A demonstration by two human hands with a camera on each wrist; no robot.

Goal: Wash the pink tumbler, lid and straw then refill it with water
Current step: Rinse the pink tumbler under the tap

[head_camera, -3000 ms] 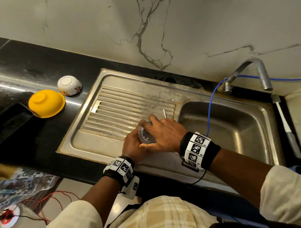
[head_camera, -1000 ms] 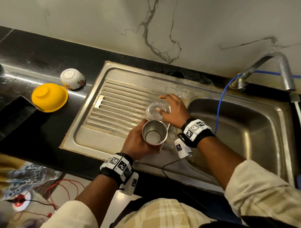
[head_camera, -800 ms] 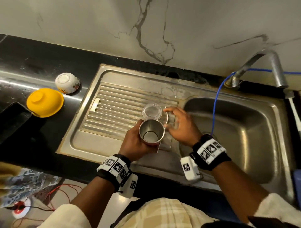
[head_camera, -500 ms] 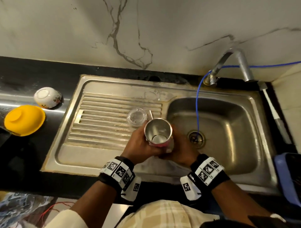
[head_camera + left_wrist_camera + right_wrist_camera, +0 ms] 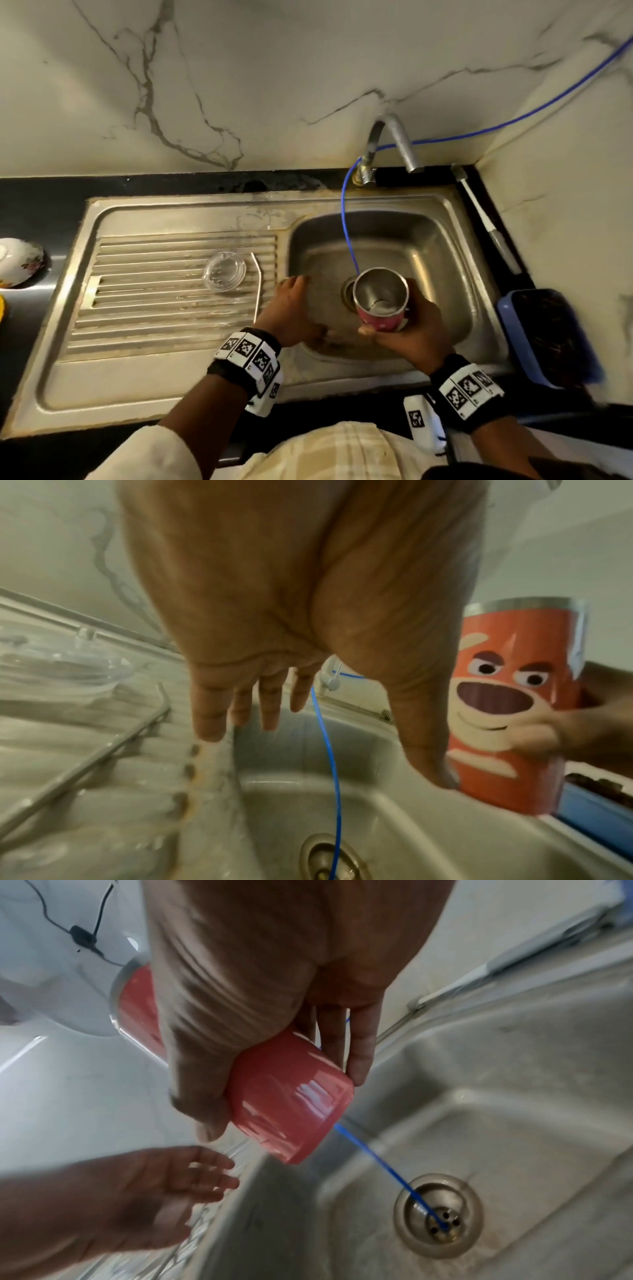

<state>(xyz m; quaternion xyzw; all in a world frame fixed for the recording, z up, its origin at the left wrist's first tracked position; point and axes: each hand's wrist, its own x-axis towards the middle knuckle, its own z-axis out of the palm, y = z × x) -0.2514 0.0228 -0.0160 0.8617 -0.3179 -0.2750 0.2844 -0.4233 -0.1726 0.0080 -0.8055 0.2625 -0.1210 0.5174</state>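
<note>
My right hand [image 5: 404,325] [image 5: 270,1053] grips the pink tumbler [image 5: 381,301] [image 5: 514,704] [image 5: 291,1096] around its lower body, holding it upright over the sink basin [image 5: 445,246]. The tumbler's steel inside shows, with no lid on it. My left hand [image 5: 291,308] [image 5: 274,642] hovers empty over the basin's left edge, fingers straight and spread. The clear lid [image 5: 224,271] [image 5: 58,661] lies on the ribbed drainboard [image 5: 154,301]. Just right of the lid, the metal straw [image 5: 257,287] [image 5: 103,753] lies along the ribs.
A curved steel tap [image 5: 394,144] stands behind the basin. A thin blue tube [image 5: 346,222] runs from the wall into the drain [image 5: 438,1215]. A blue tray [image 5: 544,342] sits right of the sink. A white floral bowl [image 5: 20,260] rests on the black counter at the left.
The lid and straw were taken off and laid on the drainboard. The tumbler passed from my left hand to my right and moved right, over the basin. My left hand let go.
</note>
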